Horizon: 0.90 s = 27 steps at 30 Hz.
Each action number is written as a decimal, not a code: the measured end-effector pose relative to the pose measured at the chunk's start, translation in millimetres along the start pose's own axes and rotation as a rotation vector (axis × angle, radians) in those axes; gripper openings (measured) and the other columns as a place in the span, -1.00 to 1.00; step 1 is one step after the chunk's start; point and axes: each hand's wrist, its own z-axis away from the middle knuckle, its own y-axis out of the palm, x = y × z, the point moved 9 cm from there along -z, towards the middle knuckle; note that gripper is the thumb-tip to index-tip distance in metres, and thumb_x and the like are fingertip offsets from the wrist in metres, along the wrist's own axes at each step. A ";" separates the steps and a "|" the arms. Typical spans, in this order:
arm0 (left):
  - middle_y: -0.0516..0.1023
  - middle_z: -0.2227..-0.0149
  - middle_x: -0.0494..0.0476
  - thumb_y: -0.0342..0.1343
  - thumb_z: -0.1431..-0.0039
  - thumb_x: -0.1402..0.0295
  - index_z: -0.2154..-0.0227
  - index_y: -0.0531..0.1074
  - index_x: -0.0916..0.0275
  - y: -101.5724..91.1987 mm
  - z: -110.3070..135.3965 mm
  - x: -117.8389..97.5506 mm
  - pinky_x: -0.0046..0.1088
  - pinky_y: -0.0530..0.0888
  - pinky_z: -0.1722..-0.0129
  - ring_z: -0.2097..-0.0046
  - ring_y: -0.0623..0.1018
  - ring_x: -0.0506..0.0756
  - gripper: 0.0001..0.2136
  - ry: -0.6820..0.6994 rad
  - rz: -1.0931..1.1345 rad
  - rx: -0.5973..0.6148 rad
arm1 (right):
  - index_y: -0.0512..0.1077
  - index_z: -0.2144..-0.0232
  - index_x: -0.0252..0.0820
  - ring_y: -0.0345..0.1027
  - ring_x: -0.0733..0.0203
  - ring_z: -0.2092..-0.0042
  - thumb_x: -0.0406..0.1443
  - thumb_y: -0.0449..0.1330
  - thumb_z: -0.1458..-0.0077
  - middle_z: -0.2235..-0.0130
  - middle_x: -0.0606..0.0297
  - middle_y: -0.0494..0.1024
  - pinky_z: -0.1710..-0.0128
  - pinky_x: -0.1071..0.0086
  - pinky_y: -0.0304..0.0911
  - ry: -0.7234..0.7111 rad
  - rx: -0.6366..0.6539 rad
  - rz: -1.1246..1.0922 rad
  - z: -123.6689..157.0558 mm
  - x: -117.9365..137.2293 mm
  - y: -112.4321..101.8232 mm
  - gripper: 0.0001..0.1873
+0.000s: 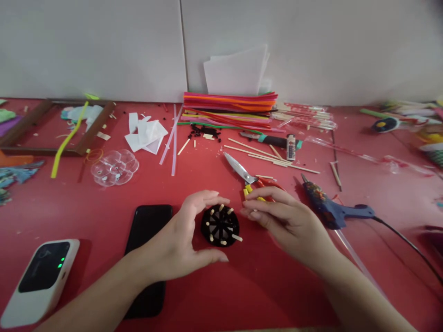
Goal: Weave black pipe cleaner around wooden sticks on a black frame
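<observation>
A round black spoked wheel [219, 226] lies on the red table, with several short pale wooden pegs standing around its rim. One peg [237, 238] at the lower right leans outward. My left hand [182, 240] curves around the wheel's left side, fingers and thumb apart. To the right of the wheel, my right hand [289, 216] is closed in a pinch, and the pale tip of a short wooden stick shows between its fingertips. Scissors [238, 168] with red and yellow handles lie just beyond, partly hidden by my right hand.
A blue glue gun [332, 210] with a black cord lies at right. A black phone [147, 230] and a white device [41, 281] sit at left. Farther back are wooden sticks [266, 154], a utility knife [273, 140], pipe cleaners [228, 103] and a clear palette [116, 168].
</observation>
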 end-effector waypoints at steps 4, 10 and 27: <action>0.40 -0.28 0.31 0.43 -0.12 0.10 -0.35 0.01 0.01 -4.9 1.0 -1.5 0.01 0.48 -0.33 -0.33 0.46 0.32 -0.13 0.030 -0.040 -0.071 | 0.64 0.07 -0.06 0.63 0.39 0.30 -0.47 0.20 -0.29 0.12 0.25 0.63 0.24 0.57 0.58 0.012 -0.073 -0.128 3.7 3.5 0.3 -0.69; 0.44 -0.23 0.32 0.44 -0.11 0.11 -0.25 0.22 0.10 -6.2 1.4 -3.6 -0.07 0.53 -0.29 -0.28 0.51 0.31 -0.27 0.053 -0.141 -0.095 | 0.59 0.10 0.01 0.66 0.38 0.21 -0.45 0.35 -0.20 0.24 0.43 0.74 0.10 0.61 0.54 0.033 -0.159 -0.235 9.2 6.1 0.1 -0.72; 0.44 -0.22 0.24 0.42 -0.15 0.18 -0.28 0.18 0.04 -4.7 -0.1 -3.6 -0.12 0.49 -0.29 -0.25 0.51 0.24 -0.29 0.054 -0.075 -0.092 | 0.59 0.23 -0.16 0.62 0.25 0.20 -0.55 0.30 -0.17 0.31 0.28 0.69 0.10 0.40 0.56 -0.189 -0.127 -0.147 3.1 29.1 7.2 -0.78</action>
